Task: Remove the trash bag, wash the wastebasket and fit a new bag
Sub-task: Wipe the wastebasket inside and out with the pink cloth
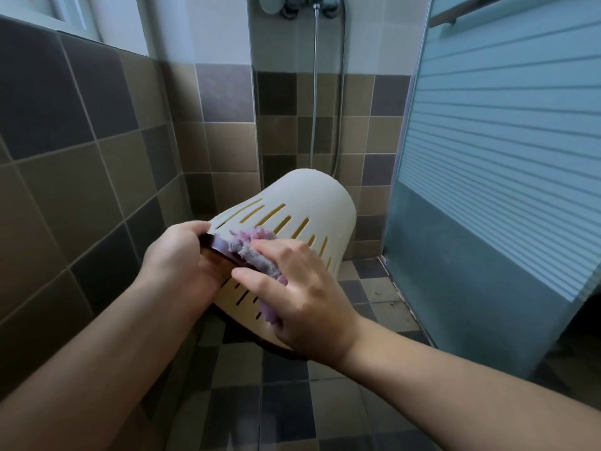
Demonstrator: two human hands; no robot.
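Bin [292, 219] is held in the air over the shower floor [283, 395], tipped so that its closed bottom points away to 1 o'clock and its dark rim [216, 247] comes toward the person. No bag is seen on it, so I judge the washing or wiping step is in hand.

At 9 o'clock of the bin the left hand [177, 258] has its grip closed round the rim, thumb on the outside. At 5 o'clock the right hand [302, 294] presses a purple cloth [252, 250] on the slotted wall, fingers spread and nearly straight, so this grip is wide and only pushes.

What could go wrong, in my judgement: only one hand carries the bin, by a thin edge. If the plastic is wet, a strong push with the cloth may turn the bin in that grip or make it slip down on the tiles. The cloth's fluffy threads may also catch in the slots. The hose [313, 92] hangs at 12 o'clock just behind the bin; a wide swing could hit it. The glass door [494, 157] stands near at 3 o'clock.
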